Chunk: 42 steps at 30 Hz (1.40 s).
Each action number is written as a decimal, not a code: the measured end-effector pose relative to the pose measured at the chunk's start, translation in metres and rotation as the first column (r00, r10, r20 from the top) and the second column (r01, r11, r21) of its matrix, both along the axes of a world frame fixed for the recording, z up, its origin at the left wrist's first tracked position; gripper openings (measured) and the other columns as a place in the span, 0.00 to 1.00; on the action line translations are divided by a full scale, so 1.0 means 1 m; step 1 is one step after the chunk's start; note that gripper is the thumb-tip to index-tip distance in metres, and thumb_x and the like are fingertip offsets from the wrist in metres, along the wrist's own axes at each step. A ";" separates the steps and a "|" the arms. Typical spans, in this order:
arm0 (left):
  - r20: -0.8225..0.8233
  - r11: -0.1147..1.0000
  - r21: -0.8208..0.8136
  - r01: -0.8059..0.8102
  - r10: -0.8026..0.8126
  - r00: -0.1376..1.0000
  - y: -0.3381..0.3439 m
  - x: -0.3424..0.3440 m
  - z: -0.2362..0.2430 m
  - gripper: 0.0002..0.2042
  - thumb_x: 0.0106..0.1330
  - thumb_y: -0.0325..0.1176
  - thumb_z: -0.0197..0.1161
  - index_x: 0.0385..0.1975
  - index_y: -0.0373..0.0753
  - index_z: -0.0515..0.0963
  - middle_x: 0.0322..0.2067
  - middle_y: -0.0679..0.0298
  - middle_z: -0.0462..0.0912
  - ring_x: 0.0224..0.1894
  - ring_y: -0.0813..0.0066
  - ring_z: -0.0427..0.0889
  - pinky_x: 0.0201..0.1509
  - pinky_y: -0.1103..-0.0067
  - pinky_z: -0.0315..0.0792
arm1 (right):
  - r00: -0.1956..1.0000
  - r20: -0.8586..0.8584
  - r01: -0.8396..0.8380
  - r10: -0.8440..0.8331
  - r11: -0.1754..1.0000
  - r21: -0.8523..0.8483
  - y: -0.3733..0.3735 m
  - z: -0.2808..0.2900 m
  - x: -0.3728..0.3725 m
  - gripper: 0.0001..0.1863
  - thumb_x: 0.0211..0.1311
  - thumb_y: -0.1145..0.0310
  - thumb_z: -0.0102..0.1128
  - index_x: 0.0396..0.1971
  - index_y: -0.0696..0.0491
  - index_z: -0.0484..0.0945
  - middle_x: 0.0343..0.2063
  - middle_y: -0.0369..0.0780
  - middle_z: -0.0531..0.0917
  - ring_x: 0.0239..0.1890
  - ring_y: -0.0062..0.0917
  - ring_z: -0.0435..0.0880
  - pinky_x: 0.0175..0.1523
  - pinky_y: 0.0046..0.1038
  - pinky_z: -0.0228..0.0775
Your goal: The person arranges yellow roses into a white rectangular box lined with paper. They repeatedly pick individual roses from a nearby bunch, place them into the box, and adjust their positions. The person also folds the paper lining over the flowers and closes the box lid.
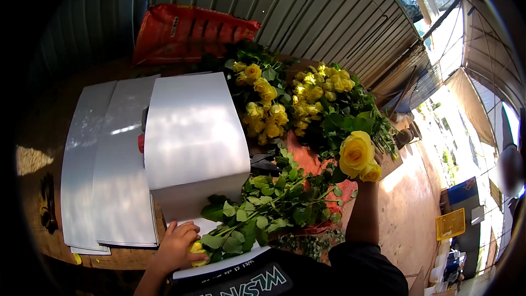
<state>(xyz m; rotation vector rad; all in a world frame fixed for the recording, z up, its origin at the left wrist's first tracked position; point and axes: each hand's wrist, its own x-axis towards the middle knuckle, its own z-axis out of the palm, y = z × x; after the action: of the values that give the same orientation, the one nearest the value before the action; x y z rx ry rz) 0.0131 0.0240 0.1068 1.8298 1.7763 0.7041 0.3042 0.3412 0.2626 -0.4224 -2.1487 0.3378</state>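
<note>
My left hand [177,241] has its fingers curled over a yellow rose [196,248] at the lower edge of white paper, beside leafy stems [241,230] lying toward the right. Up at the right, my right hand [377,160], mostly hidden behind the blooms, grips two yellow roses [356,152] with leaves. A folded white sheet [194,126] stands in front of my left hand, with flat stacks of white sheets [87,164] to its left. Behind lie several bunches of yellow roses [318,93] with dense foliage. A dark cutting tool [263,164] lies partly covered beside the sheet.
The wooden table [49,235] backs onto a corrugated metal wall [82,16], with a red plastic bag [181,33] against it. An orange-red sheet [301,153] lies under the stems. On the right are a floor [405,219], a yellow crate [450,223] and bright openings.
</note>
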 end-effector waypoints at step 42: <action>-0.015 0.966 -0.200 -0.162 0.163 0.987 0.003 0.010 0.014 0.19 0.38 0.46 0.69 0.17 0.36 0.71 0.17 0.55 0.70 0.22 0.57 0.70 0.27 0.68 0.65 | 0.416 0.381 0.892 -0.826 0.451 0.003 0.337 -0.051 0.028 0.30 0.47 0.77 0.54 0.55 0.52 0.62 0.55 0.40 0.66 0.56 0.34 0.66 0.54 0.35 0.62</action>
<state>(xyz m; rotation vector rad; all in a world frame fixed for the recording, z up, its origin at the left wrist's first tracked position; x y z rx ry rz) 0.0228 0.0269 0.1206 1.5646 1.9367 0.5624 0.3319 0.6779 0.2112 -1.7575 -1.8687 -0.1523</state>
